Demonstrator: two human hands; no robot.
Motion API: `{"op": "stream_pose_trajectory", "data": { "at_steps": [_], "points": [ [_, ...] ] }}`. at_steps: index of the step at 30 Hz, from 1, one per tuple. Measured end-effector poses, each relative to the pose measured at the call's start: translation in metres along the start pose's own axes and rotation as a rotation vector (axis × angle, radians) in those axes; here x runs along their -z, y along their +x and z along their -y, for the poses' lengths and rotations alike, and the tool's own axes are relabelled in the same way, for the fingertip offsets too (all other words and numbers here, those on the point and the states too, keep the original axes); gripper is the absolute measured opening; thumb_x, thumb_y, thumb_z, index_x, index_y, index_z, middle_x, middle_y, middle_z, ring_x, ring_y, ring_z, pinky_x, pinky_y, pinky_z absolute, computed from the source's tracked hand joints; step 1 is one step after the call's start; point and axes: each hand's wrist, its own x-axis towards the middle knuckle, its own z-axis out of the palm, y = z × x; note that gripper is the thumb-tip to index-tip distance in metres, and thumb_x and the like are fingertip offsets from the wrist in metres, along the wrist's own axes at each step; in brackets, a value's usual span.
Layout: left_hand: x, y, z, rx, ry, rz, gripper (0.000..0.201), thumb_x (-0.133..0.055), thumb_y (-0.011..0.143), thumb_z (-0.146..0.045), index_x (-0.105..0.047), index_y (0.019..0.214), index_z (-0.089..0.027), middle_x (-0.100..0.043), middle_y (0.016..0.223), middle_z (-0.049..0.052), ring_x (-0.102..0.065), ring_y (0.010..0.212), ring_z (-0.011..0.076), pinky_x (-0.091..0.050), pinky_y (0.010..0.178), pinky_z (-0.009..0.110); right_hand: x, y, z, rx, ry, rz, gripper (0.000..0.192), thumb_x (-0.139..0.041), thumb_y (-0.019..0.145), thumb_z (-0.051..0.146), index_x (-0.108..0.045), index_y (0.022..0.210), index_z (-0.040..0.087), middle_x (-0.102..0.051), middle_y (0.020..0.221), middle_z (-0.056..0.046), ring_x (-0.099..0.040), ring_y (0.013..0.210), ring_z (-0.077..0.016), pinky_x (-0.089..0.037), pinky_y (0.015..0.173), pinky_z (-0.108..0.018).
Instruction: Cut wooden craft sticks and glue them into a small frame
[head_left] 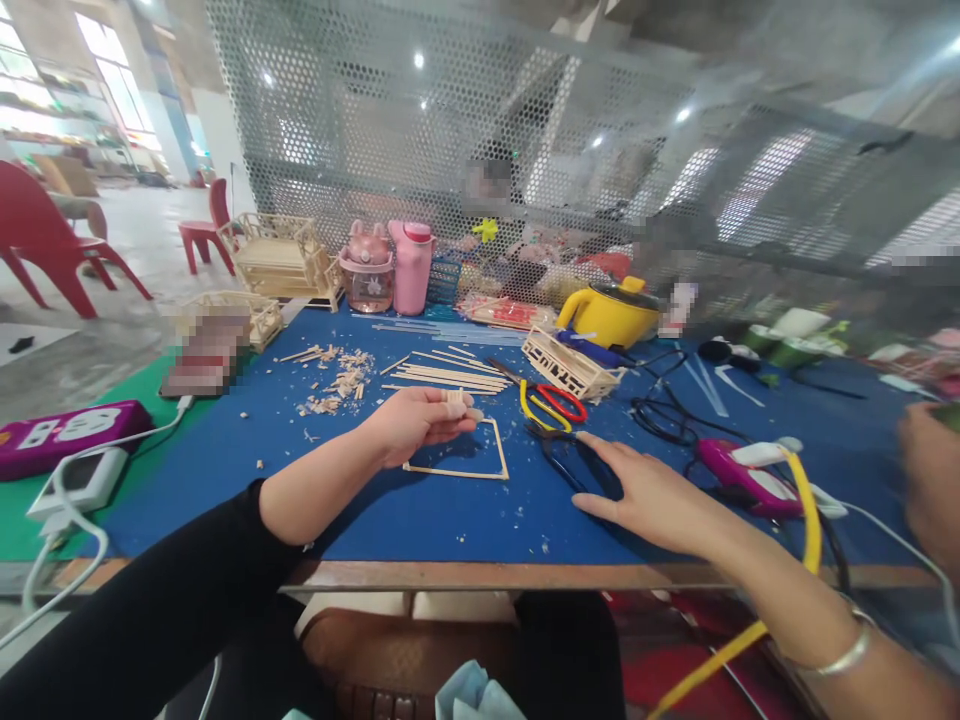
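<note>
My left hand (420,425) is closed in a pinch on several short wooden stick pieces (455,398). Just beneath it, a rectangular frame of thin wooden sticks (504,450) lies flat on the blue table mat (450,530), partly covered by the hand. My right hand (637,490) is at the dark-handled pliers (570,465), its thumb and fingers apart on either side of the handles. The pliers lie on the mat with their jaws pointing away to the left. Scissors with red and yellow handles (562,402) rest just beyond them.
Loose sticks (450,377) and wood scraps (349,375) lie farther back. Behind stand a pink bottle (412,270), a yellow pot (611,315) and a small wooden lattice box (562,365). Cables and a purple power strip (739,478) are at right; another person's hand (930,480) shows at the edge.
</note>
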Motion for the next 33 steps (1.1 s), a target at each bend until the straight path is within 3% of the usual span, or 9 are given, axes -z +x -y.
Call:
{"op": "stream_pose_trajectory", "data": {
  "at_steps": [7, 11, 13, 15, 18, 20, 23, 27, 33],
  "points": [
    [0.000, -0.001, 0.002, 0.023, 0.006, 0.032, 0.011, -0.071, 0.072, -0.015, -0.069, 0.082, -0.013, -0.073, 0.082, 0.007, -0.068, 0.072, 0.0119, -0.051, 0.078, 0.024, -0.002, -0.003, 0.014, 0.016, -0.196, -0.002, 0.070, -0.046, 0.069, 0.012, -0.039, 0.139, 0.011, -0.061, 0.109, -0.019, -0.063, 0.093, -0.0319, -0.047, 0.076, -0.040],
    [0.000, 0.000, 0.003, 0.029, 0.005, 0.049, 0.013, -0.072, 0.070, -0.016, -0.069, 0.082, -0.013, -0.073, 0.081, 0.007, -0.068, 0.071, 0.0122, -0.051, 0.079, 0.025, -0.002, 0.002, 0.013, 0.066, -0.191, -0.084, 0.051, -0.047, 0.072, 0.013, -0.055, 0.122, 0.013, -0.062, 0.104, -0.017, -0.062, 0.092, -0.0297, -0.046, 0.077, -0.039],
    [0.000, 0.000, 0.003, 0.043, -0.001, 0.050, 0.012, -0.071, 0.071, -0.015, -0.069, 0.082, -0.014, -0.073, 0.080, 0.007, -0.068, 0.070, 0.0119, -0.051, 0.078, 0.025, 0.003, 0.007, 0.013, 0.060, -0.079, -0.168, 0.038, -0.044, 0.081, 0.025, -0.058, 0.115, 0.015, -0.063, 0.104, -0.016, -0.062, 0.093, -0.0287, -0.046, 0.079, -0.039],
    [0.000, 0.000, 0.003, 0.054, -0.005, 0.047, 0.010, -0.070, 0.073, -0.014, -0.069, 0.082, -0.014, -0.073, 0.080, 0.006, -0.068, 0.069, 0.0112, -0.051, 0.077, 0.024, 0.009, 0.013, 0.017, 0.009, 0.147, -0.167, 0.035, -0.041, 0.085, 0.034, -0.058, 0.110, 0.016, -0.065, 0.103, -0.015, -0.063, 0.090, -0.0266, -0.048, 0.076, -0.038],
    [0.000, 0.000, 0.003, 0.056, -0.013, 0.050, 0.009, -0.068, 0.074, -0.014, -0.069, 0.083, -0.014, -0.073, 0.080, 0.006, -0.067, 0.069, 0.0106, -0.051, 0.076, 0.024, 0.018, 0.022, 0.026, -0.006, 0.537, 0.062, 0.033, -0.042, 0.079, 0.026, -0.058, 0.105, 0.014, -0.068, 0.087, -0.009, -0.064, 0.071, -0.0212, -0.049, 0.061, -0.032],
    [0.000, 0.000, 0.003, 0.065, -0.023, 0.063, 0.010, -0.070, 0.073, -0.015, -0.069, 0.083, -0.014, -0.073, 0.081, 0.007, -0.067, 0.068, 0.0108, -0.051, 0.077, 0.024, 0.022, 0.027, 0.033, 0.074, 0.666, 0.173, 0.039, -0.042, 0.071, 0.017, -0.058, 0.106, 0.014, -0.069, 0.081, -0.006, -0.064, 0.068, -0.0196, -0.050, 0.060, -0.030],
    [0.000, 0.000, 0.004, 0.077, -0.033, 0.076, 0.013, -0.073, 0.070, -0.016, -0.069, 0.082, -0.012, -0.073, 0.080, 0.007, -0.067, 0.068, 0.0110, -0.051, 0.081, 0.026, 0.027, 0.033, 0.041, 0.218, 0.542, 0.098, 0.063, -0.042, 0.060, 0.009, -0.053, 0.121, 0.017, -0.069, 0.101, -0.006, -0.064, 0.094, -0.0222, -0.051, 0.080, -0.034],
    [-0.001, -0.001, 0.005, 0.050, -0.013, 0.088, 0.013, -0.076, 0.066, -0.015, -0.070, 0.077, -0.012, -0.072, 0.077, 0.006, -0.067, 0.067, 0.0103, -0.051, 0.079, 0.024, 0.032, 0.035, 0.049, 0.350, 0.188, -0.056, 0.078, -0.041, 0.060, 0.007, -0.041, 0.137, 0.019, -0.049, 0.138, -0.008, -0.045, 0.126, -0.0247, -0.039, 0.102, -0.041],
    [-0.003, -0.002, 0.005, -0.028, 0.038, 0.132, 0.015, -0.078, 0.063, -0.018, -0.064, 0.061, -0.011, -0.071, 0.071, 0.003, -0.065, 0.067, 0.0087, -0.050, 0.076, 0.021, 0.033, 0.034, 0.058, 0.377, 0.013, -0.117, 0.075, -0.041, 0.066, 0.007, -0.035, 0.140, 0.019, -0.050, 0.134, -0.010, -0.041, 0.127, -0.0280, -0.036, 0.102, -0.047]
  ]
}}
